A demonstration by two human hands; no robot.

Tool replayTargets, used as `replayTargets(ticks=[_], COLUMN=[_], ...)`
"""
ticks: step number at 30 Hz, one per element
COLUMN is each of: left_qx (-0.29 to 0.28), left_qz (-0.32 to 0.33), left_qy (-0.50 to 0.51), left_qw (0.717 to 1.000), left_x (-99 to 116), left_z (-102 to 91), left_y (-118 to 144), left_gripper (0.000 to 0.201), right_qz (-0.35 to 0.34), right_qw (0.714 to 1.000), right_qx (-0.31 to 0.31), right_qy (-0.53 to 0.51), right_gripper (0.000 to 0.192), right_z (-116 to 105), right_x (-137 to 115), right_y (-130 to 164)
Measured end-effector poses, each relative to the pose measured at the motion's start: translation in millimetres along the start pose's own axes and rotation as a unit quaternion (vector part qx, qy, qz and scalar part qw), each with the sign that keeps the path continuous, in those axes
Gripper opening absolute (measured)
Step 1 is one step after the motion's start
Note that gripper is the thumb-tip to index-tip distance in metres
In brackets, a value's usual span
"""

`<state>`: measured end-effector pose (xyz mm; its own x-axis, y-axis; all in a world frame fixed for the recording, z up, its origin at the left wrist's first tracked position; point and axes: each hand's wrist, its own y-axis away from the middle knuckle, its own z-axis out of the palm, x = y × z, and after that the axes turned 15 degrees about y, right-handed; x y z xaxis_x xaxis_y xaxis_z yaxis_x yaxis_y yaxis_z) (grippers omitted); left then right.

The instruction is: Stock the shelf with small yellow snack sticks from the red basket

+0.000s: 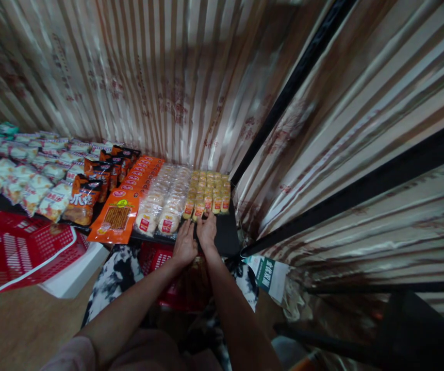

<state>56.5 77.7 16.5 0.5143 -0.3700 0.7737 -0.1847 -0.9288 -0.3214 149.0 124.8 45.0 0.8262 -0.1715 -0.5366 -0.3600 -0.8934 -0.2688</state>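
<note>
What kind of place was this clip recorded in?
Probably a small snack shop or stall. Rows of packaged snacks fill a black display shelf, red shopping baskets sit beside it, and both hands, left hand and right hand, touch the front-row packets.

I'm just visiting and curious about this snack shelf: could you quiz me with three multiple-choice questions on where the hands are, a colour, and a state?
1. Where are both hands?
A. At the front edge of the yellow snack packets
B. Inside the basket
C. On the curtain

2. What colour is the basket at left?
A. Blue
B. Red
C. Green

3. How are the clear round-cake packets arranged?
A. Scattered
B. Hanging
C. In neat rows

Answers:
1 A: left hand and right hand meet below the yellow snack packets.
2 B: the basket is red.
3 C: the clear round-cake packets lie in rows.
</note>
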Motion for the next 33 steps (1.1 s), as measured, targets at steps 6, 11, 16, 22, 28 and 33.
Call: replayTargets(ticks=[6,11,16,22,28,33], left_qx=[-0.005,-0.007,-0.004,-0.014,-0.012,-0.018], left_qz=[-0.006,-0.007,-0.001,-0.008,0.009,0.012], left_qy=[0.012,0.012,0.02,0.015,0.006,-0.005], left_qw=[1.0,1.0,1.0,1.0,1.0,1.0], left_x=[0.8,-0.6,-1.7,0.9,0.1,2.2], left_z=[-1.5,-0.4,0.4,-2.4,-1.1,-3.3], left_y=[-0.3,-0.1,-0.3,0.1,1.2,1.4], left_gripper=[0.064,0.066,0.069,0.065,0.062,0.06], right_qz=[-0.014,-0.022,-0.017,-0.008,-0.003,-0.008], right_qw=[1.0,0.999,0.999,1.0,1.0,1.0], right_qx=[-0.006,-0.014,-0.025,-0.016,-0.009,-0.012], right_qy=[-0.014,-0.018,-0.017,-0.024,-0.019,-0.026], right_gripper=[0.04,0.039,0.039,0.039,0.031,0.032], right_z=[2.7,2.9,2.6,1.6,0.4,-1.7], right_x=[0.5,1.0,0.6,-0.2,-0.6,-0.7], right_y=[3.3,3.9,1.9,3.1,5.5,5.5])
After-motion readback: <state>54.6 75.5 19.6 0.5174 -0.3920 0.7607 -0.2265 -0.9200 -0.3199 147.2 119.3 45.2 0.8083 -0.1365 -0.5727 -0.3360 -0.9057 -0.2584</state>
